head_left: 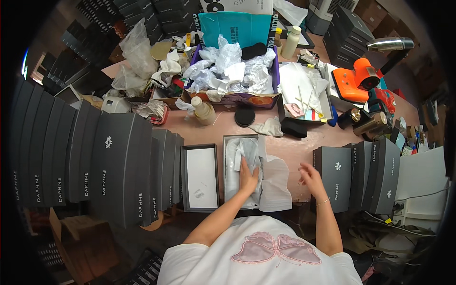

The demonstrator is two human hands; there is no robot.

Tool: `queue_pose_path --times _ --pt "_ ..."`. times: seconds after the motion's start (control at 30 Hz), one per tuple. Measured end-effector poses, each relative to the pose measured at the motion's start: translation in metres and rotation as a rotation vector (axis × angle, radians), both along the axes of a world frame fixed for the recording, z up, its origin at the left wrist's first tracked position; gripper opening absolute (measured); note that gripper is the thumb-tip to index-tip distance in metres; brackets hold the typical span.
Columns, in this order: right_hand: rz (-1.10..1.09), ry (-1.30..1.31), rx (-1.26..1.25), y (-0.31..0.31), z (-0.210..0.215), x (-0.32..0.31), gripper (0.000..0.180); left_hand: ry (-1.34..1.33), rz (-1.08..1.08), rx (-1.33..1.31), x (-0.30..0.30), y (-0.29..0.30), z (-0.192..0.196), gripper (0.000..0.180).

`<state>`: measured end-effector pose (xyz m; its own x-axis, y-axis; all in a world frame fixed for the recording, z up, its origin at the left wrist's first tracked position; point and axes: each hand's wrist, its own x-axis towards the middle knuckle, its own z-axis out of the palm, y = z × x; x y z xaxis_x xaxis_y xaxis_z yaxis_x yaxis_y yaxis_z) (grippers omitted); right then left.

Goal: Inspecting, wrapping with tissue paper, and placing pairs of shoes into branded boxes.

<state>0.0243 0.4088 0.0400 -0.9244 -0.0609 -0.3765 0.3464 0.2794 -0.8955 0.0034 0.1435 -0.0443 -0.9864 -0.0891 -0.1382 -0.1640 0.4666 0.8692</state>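
One person is at work here, and both bare hands are over the table (297,190). The left hand (249,180) lies on one wrapped bundle (234,178) of pale paper, fingers stretched along it and thumb set apart; I can't tell whether any paper is pinched. That bundle sits directly beneath the palm, inside one open grey box (261,144). The right hand (311,179) is off to the right of it, held up with loosely bent, parted fingers and nothing visible in its hold.

Between the two hands, one sheet of thin white paper (276,185) spreads from the box's right side. Just left of the left hand's box is one shallow grey tray (200,164) with a white inside. Further left stands a long row of dark boxes (121,166), overlapping too much for me to count surely. Close to the right of the right hand, I make out three upright boxes (338,178).

Ahead of the left hand are one round black disc (245,116), one cream bottle (203,112) and one purple-sided carton (277,71) heaped with crumpled white paper (232,57). Beyond the right hand is one orange device (350,85).
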Motion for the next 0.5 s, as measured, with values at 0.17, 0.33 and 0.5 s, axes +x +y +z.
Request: queue_pose_path --times 0.17,0.33,0.5 --pt "0.292 0.075 0.165 -0.069 -0.023 0.038 0.065 -0.014 -0.021 0.156 -0.004 0.011 -0.003 0.083" --pt "0.363 0.438 0.123 -0.116 -0.002 0.001 0.077 0.189 -0.099 0.015 0.035 -0.048 0.085 0.063" --pt "0.803 0.622 0.642 -0.182 0.008 -0.011 0.089 -0.069 0.222 -0.110 0.097 -0.146 0.019 0.051"
